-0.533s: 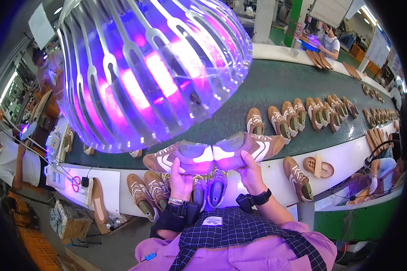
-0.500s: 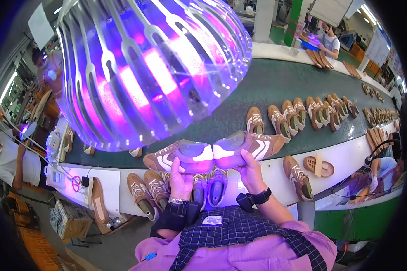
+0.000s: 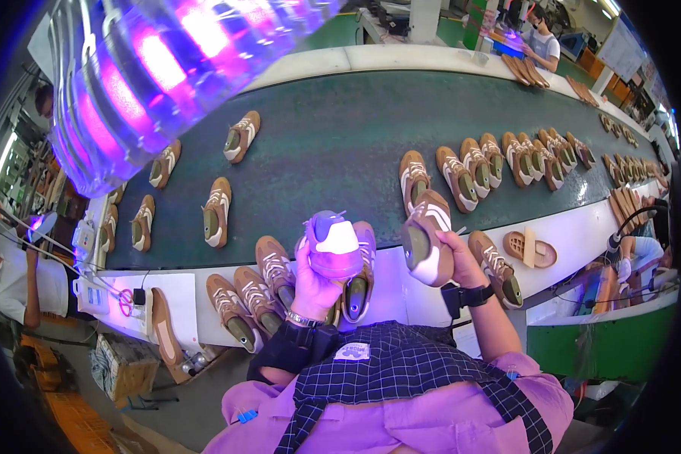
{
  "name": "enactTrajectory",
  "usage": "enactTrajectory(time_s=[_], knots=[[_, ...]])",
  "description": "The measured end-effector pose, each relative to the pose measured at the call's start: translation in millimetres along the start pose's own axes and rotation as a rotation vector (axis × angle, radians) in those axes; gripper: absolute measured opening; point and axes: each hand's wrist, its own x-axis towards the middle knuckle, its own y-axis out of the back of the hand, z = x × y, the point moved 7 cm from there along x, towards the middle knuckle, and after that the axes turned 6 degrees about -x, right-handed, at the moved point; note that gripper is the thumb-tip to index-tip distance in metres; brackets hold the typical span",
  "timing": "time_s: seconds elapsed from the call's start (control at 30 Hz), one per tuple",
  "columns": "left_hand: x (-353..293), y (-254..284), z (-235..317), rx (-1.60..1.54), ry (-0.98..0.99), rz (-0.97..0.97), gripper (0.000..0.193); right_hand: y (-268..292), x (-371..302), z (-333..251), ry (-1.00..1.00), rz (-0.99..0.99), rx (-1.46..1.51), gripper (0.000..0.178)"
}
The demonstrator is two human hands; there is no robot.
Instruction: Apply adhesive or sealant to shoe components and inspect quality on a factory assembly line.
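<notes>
My left hand (image 3: 312, 286) holds a brown and white sneaker (image 3: 333, 244) with its toe pointing up toward me, lit violet by the lamp. My right hand (image 3: 457, 256) holds a second brown sneaker (image 3: 425, 236), tilted to the right of the first. Both shoes are raised over the white work ledge (image 3: 401, 291), a little apart from each other. A black watch (image 3: 465, 296) is on my right wrist and a dark sleeve covers my left forearm.
A ribbed violet lamp (image 3: 151, 68) hangs at upper left. Several brown sneakers lie on the dark green conveyor belt (image 3: 333, 151) and on the ledge (image 3: 261, 291). A shoe sole (image 3: 530, 248) lies right. Other people work at far left (image 3: 7, 272) and top right (image 3: 541, 41).
The two shoes, held together sole-up under the lamp before, are now apart and turned, one in each hand. The view has dropped, so the lamp sits higher in the picture.
</notes>
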Motion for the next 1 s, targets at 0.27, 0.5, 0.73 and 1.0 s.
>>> enactTrajectory(time_s=[0.27,0.5,0.73,1.0], knots=[[0.3,-10.3,-78.9,-0.172,0.307,0.012,0.056,90.4,-49.9,-10.3,-0.415,0.355,-1.155,0.052],[-2.5,1.2,-129.8,-0.136,0.456,0.043,0.056,-43.2,-95.2,-71.7,0.8,-0.028,-1.036,0.088],[-1.3,27.8,-134.6,0.112,0.528,0.154,0.058,-83.2,-81.4,-63.9,0.992,-0.097,-1.269,0.087],[13.1,-50.2,-59.9,1.91,-0.338,-0.174,0.073,-70.1,-56.2,-78.9,0.965,-0.165,-1.252,0.078]])
